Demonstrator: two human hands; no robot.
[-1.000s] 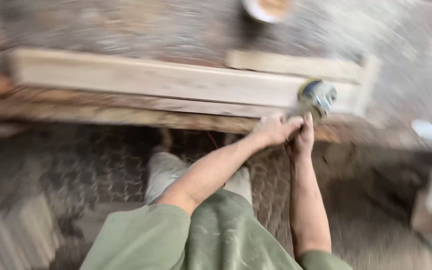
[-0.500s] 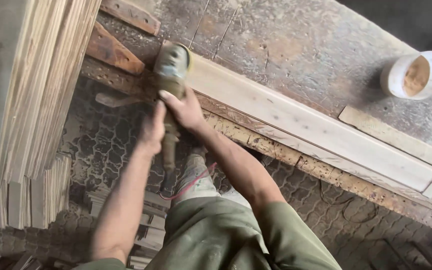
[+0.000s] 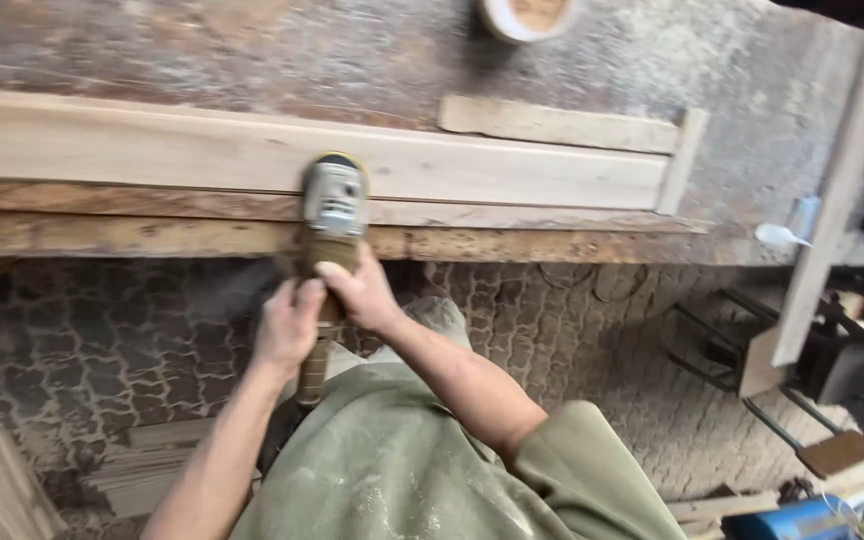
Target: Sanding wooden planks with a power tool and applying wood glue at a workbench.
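Two bare hands (image 3: 287, 325) (image 3: 357, 290), one grey angle grinder (image 3: 333, 200), one long pale wooden plank (image 3: 152, 150), one white round tub (image 3: 524, 14) upper centre.

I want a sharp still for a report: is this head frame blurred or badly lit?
Head view: mostly sharp on the grinder and both hands, left hand, right hand; the plank smears slightly toward the left edge; soft even daylight, no glare.

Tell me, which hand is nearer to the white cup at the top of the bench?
Right. The right hand grips the grinder just below its head, closer to the white cup; the left hand holds the handle farther back and to the left.
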